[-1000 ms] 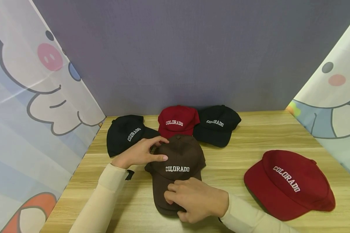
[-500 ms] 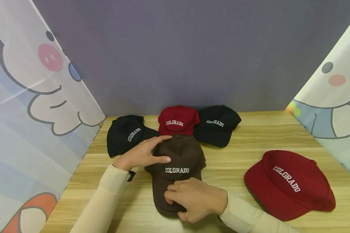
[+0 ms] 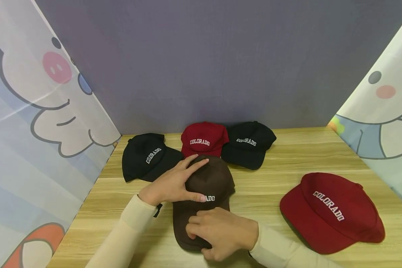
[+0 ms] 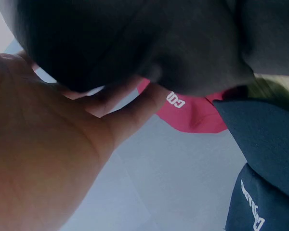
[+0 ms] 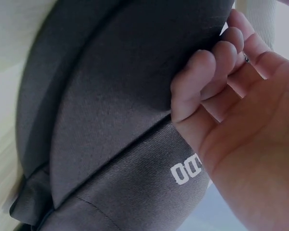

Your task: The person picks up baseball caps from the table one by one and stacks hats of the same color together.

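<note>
A dark brown cap (image 3: 209,180) with white COLORADO lettering lies in the middle of the wooden table, its brim toward me. My left hand (image 3: 172,186) rests on the left of its crown, fingers extended and thumb across part of the lettering. Over the brim's right side, my right hand (image 3: 222,232) has curled fingers and grips the brim. In the right wrist view the fingers (image 5: 195,84) curl against the brown fabric; the exact pinch point is hidden. The left wrist view catches the cap's crown (image 4: 135,43) close above the left palm (image 4: 43,144).
Behind stand a black cap (image 3: 144,156) at left, a red cap (image 3: 204,139) and another black cap (image 3: 249,143). A larger red cap (image 3: 334,212) lies at right. A grey panel (image 3: 221,67) closes the back; cartoon-printed cloths (image 3: 20,130) flank the table (image 3: 274,182).
My left hand has slid right and slightly toward me over the crown, its thumb now covering part of the lettering. The right hand stays nearly in place on the brim.
</note>
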The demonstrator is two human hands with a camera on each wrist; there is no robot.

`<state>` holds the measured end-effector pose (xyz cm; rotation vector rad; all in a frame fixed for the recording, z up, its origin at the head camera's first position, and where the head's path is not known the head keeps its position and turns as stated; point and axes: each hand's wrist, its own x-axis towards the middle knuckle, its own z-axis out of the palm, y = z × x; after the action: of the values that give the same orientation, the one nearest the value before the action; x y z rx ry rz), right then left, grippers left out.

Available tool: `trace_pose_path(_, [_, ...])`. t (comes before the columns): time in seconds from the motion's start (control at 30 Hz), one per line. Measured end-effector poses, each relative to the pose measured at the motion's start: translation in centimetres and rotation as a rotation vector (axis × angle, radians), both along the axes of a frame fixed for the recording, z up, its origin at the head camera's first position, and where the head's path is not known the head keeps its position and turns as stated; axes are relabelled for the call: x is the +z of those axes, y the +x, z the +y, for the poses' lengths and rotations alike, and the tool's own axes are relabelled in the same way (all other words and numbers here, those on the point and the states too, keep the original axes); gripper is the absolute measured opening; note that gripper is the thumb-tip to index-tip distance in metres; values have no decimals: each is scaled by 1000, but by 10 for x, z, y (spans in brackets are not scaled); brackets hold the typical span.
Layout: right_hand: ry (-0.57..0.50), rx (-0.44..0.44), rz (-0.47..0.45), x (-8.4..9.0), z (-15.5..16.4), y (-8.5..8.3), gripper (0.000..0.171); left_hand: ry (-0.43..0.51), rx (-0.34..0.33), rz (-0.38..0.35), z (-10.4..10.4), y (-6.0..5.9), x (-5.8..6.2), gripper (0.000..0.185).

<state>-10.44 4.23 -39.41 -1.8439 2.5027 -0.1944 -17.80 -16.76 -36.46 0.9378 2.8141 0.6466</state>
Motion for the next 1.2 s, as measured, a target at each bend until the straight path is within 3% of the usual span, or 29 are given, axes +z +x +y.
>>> trace_pose_path(0.13, [-1,21,-8,-1,-1,1,32,-45,18,15,4,3,-1,108])
trace_pose_path(0.5, [10,41,-52,2,2,-2,28,-114,48,48,6,6,0,89])
trace_pose_path(0.93, [10,12,-87,12,7,-1,23,-131,83,-51,-3,12,11,95])
trace_pose_path(1.2, [-71,-64,-2,21,13,-9,16,-169,103,-111,-7,15,17,112])
